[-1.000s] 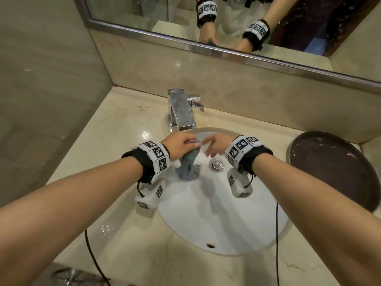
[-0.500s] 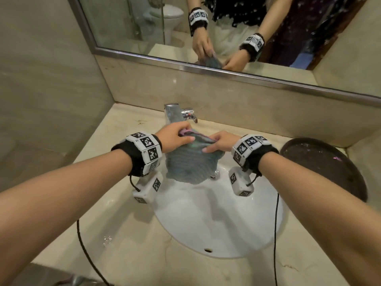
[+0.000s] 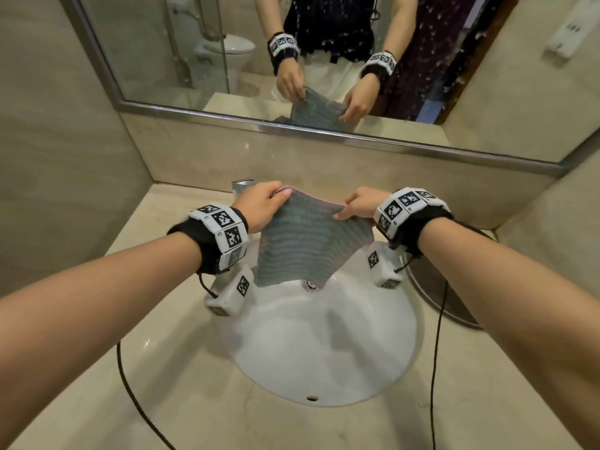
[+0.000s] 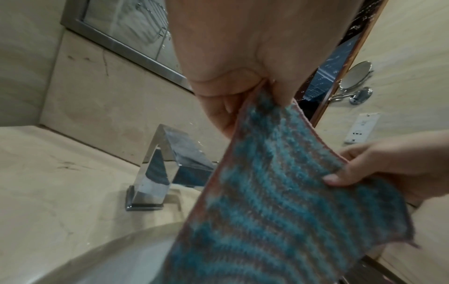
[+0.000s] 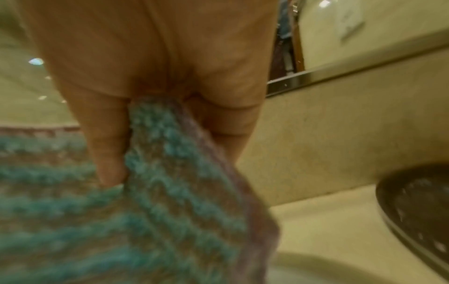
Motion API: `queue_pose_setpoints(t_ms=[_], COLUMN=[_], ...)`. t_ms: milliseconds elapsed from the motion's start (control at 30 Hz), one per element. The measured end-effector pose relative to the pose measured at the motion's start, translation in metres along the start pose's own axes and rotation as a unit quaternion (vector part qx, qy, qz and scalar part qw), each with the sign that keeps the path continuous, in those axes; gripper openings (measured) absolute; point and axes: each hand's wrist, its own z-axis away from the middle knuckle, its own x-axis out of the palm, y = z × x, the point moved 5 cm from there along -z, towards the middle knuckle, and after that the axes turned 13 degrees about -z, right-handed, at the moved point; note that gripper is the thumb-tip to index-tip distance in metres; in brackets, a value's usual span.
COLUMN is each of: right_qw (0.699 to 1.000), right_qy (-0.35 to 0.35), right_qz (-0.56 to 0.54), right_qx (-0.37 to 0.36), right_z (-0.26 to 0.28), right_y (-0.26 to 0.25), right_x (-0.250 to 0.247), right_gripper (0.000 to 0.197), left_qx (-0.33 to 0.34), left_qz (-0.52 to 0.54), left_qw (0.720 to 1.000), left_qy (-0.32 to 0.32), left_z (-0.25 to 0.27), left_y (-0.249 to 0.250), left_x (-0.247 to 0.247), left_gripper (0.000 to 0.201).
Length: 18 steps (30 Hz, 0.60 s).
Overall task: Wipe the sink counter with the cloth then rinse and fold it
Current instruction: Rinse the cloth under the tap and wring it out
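A teal and grey striped cloth (image 3: pixel 305 245) with a pink edge hangs spread out above the white sink basin (image 3: pixel 324 345). My left hand (image 3: pixel 263 206) pinches its upper left corner and my right hand (image 3: pixel 360 204) pinches its upper right corner. In the left wrist view the cloth (image 4: pixel 279 201) drops from my left hand (image 4: pixel 243 92), and my right hand (image 4: pixel 379 165) grips its far edge. In the right wrist view, blurred, the cloth (image 5: pixel 170 182) comes out between the fingers (image 5: pixel 107 138) of my right hand. The cloth's lower edge hangs over the drain.
A chrome faucet (image 4: pixel 165 167) stands behind the cloth at the back of the beige marble counter (image 3: pixel 162 368). A dark round tray (image 5: pixel 417 207) sits on the counter to the right. A mirror (image 3: pixel 324 60) runs along the wall above. Black cables trail from both wrists.
The cloth went from a bunched wad in my left hand over the drain to a sheet lifted and stretched open between both hands. The right hand took hold of a corner.
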Motion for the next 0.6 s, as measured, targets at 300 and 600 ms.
queue_pose_setpoints(t_ms=[300,600], right_qw=[0.867,0.934], right_qy=[-0.079,-0.034], right_qz=[-0.481,-0.353], right_qx=[0.108,0.052], right_z=[0.011,0.026], right_y=[-0.012,0.009], right_x=[0.016,-0.004], right_gripper=[0.011,0.018], left_qx=[0.025,-0.013], left_qz=[0.064,0.086], left_qw=[0.995,0.996], left_qy=[-0.078,-0.010], left_z=[0.004,-0.010], left_y=[0.043,0.043], left_x=[0.033,0.030], left_gripper=[0.033,0.013])
